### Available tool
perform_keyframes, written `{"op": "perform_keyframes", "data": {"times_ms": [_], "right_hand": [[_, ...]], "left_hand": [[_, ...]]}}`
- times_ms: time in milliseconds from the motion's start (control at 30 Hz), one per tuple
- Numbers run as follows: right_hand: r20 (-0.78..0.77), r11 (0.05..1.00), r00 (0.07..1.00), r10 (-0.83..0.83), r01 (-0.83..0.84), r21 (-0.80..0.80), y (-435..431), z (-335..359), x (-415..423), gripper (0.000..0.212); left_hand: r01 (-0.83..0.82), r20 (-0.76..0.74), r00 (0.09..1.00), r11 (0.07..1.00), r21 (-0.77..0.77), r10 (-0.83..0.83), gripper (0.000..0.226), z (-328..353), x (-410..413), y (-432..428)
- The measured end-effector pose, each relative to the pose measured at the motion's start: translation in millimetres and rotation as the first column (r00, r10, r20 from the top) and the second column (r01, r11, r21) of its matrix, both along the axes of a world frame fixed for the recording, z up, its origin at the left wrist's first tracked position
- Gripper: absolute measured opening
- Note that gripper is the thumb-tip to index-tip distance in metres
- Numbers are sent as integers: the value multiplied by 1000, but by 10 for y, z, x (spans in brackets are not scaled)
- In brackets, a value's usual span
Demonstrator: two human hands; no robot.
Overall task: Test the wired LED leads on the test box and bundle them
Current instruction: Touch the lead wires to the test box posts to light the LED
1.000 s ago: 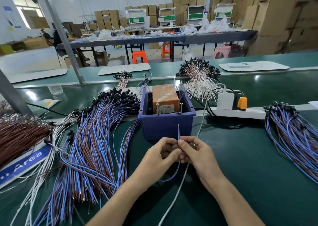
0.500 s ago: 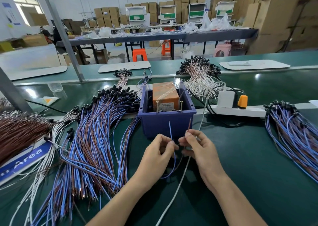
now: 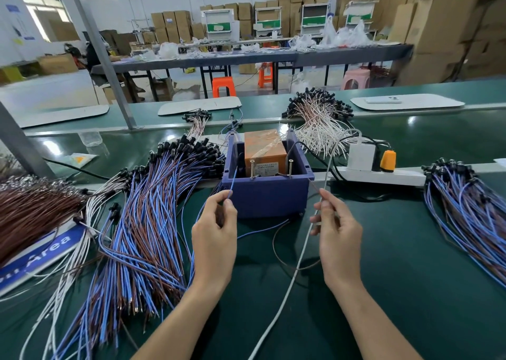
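A purple test box (image 3: 269,195) stands at the table's middle, with an orange block (image 3: 264,148) inside and two upright screws (image 3: 252,169) at its front rim. My left hand (image 3: 215,236) pinches the blue wire (image 3: 232,180) of one LED lead, tip pointing up just left of the box. My right hand (image 3: 338,231) pinches the same lead's brown wire (image 3: 315,187) at the box's right front corner. Both wires loop down on the mat between my hands. A large pile of blue-and-brown leads (image 3: 142,222) lies to the left.
A second pile of blue-brown leads (image 3: 465,209) lies at the right. A white power strip (image 3: 380,177) with a white adapter and orange plug sits right of the box. White-wired leads (image 3: 317,124) lie behind, brown wires (image 3: 30,211) far left. A white cable (image 3: 298,255) crosses between my hands.
My hands have moved apart, splitting the lead's blue and brown wires from a joined pair into a wide spread on either side of the test box.
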State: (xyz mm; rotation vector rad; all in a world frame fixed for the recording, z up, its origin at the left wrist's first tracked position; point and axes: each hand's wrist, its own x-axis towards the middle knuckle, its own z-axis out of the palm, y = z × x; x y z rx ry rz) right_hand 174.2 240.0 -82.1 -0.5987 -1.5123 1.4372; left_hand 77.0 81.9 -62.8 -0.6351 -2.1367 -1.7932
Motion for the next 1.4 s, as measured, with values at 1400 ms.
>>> {"op": "perform_keyframes", "data": {"times_ms": [1400], "right_hand": [[150,858,961,-233,131,497,-48,68,-85,30]], "left_hand": [[0,-36,999,998,-63,-3,17,-113,-55,62]]}}
